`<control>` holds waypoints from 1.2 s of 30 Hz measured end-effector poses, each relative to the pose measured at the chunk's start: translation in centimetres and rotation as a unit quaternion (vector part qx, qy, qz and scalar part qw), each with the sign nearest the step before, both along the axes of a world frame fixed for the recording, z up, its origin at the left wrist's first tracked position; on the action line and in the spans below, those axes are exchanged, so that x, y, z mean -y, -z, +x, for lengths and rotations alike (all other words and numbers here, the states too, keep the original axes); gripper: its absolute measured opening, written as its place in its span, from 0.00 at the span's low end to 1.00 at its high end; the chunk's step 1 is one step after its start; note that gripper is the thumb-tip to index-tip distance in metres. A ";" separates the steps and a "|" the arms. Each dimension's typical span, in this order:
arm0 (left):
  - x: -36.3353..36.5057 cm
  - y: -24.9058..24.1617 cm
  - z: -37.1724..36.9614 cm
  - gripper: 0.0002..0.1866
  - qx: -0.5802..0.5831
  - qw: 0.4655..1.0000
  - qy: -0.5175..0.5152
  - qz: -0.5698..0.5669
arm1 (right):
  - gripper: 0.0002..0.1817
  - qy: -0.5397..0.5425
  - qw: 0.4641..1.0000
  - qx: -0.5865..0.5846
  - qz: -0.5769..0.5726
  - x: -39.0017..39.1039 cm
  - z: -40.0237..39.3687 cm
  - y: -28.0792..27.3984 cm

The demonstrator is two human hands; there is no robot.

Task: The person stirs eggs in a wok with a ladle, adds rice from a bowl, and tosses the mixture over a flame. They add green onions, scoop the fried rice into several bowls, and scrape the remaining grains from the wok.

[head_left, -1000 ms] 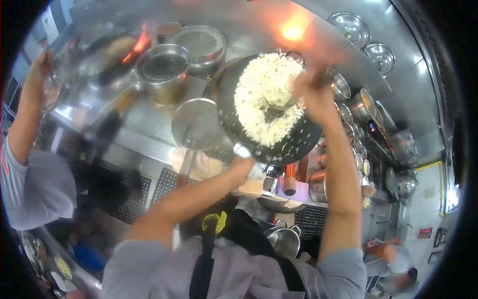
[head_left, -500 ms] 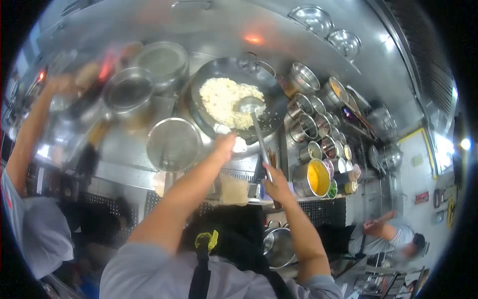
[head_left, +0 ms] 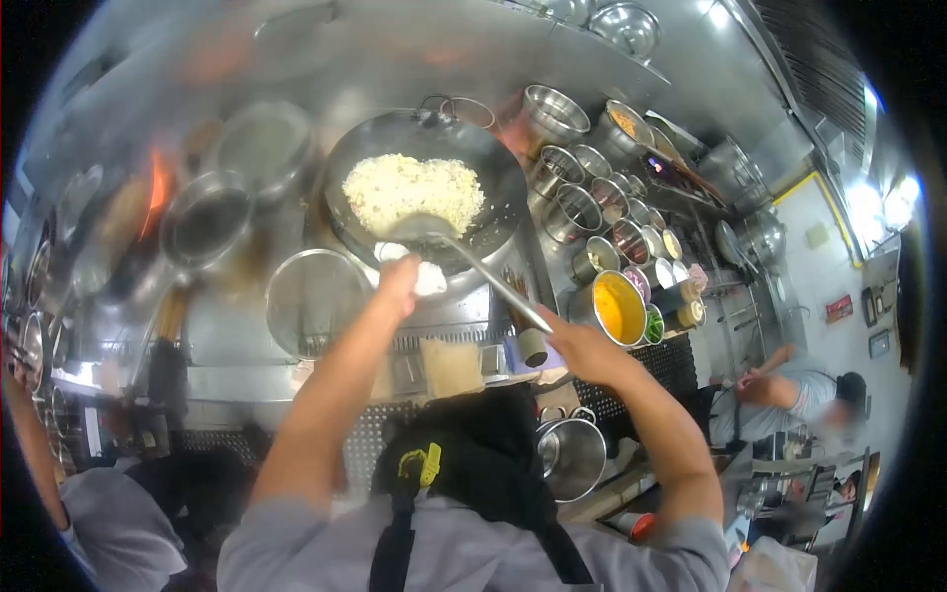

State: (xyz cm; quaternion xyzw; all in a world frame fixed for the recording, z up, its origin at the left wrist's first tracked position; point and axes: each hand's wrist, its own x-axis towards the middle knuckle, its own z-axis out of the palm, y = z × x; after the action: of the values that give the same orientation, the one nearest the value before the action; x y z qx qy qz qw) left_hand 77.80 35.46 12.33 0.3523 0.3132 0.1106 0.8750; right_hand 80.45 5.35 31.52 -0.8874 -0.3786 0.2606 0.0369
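A large dark wok (head_left: 498,178) holds a mound of pale yellow-white rice (head_left: 409,190). My left hand (head_left: 398,281) is closed round a white cloth (head_left: 429,279) at the wok's near rim. In my right hand (head_left: 582,345) is the handle of a long metal ladle (head_left: 426,229), its bowl resting at the near edge of the rice. The handle slants from the ladle bowl down and right to my fist. Just left of the wok lies a round strainer (head_left: 314,301).
Several steel containers stand right of the wok, among them a pot of orange-yellow liquid (head_left: 618,308). Pans and a flame (head_left: 156,192) are at the left. A co-worker's arm (head_left: 35,444) shows at the left edge; another person (head_left: 789,395) stands at the right.
The ladle bowl has moved from the right part of the rice to its near edge, and my right elbow is out further right. The view has shifted; the left co-worker's arm has dropped.
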 end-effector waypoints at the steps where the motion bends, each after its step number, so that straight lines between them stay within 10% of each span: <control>1: 0.2 -0.1 0.5 0.10 -0.012 1.000 -0.003 0.000 | 0.29 -0.021 0.998 0.006 0.065 -2.5 1.0 2.2; 4: 0.4 0.2 0.8 0.10 -0.015 1.000 -0.018 0.016 | 0.29 -0.069 0.990 0.043 0.119 -9.5 2.9 7.8; 11: 0.9 0.4 0.9 0.07 -0.002 0.998 -0.069 -0.007 | 0.34 -0.062 0.995 0.067 0.031 3.8 0.7 3.1; 16: 1.3 1.6 1.7 0.07 -0.012 0.995 -0.097 0.007 | 0.33 -0.023 0.994 0.084 -0.066 -2.0 2.9 2.2; 21: 1.5 0.9 1.1 0.09 -0.004 0.995 -0.095 0.002 | 0.30 -0.046 0.984 0.140 0.098 -8.0 5.5 8.8; 25: 1.5 0.6 1.1 0.10 0.022 0.995 -0.084 -0.042 | 0.34 -0.033 0.992 0.070 -0.100 -1.0 1.5 2.9; 36: 1.9 -1.9 0.2 0.13 -0.041 0.999 -0.010 -0.033 | 0.31 -0.036 0.983 0.164 0.073 -4.9 7.7 9.1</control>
State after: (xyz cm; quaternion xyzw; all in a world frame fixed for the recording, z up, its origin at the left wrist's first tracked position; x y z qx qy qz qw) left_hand 78.00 33.55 14.26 0.3246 0.3556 0.0950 0.8713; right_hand 88.19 10.29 22.45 -0.8987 -0.4293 0.0846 0.0293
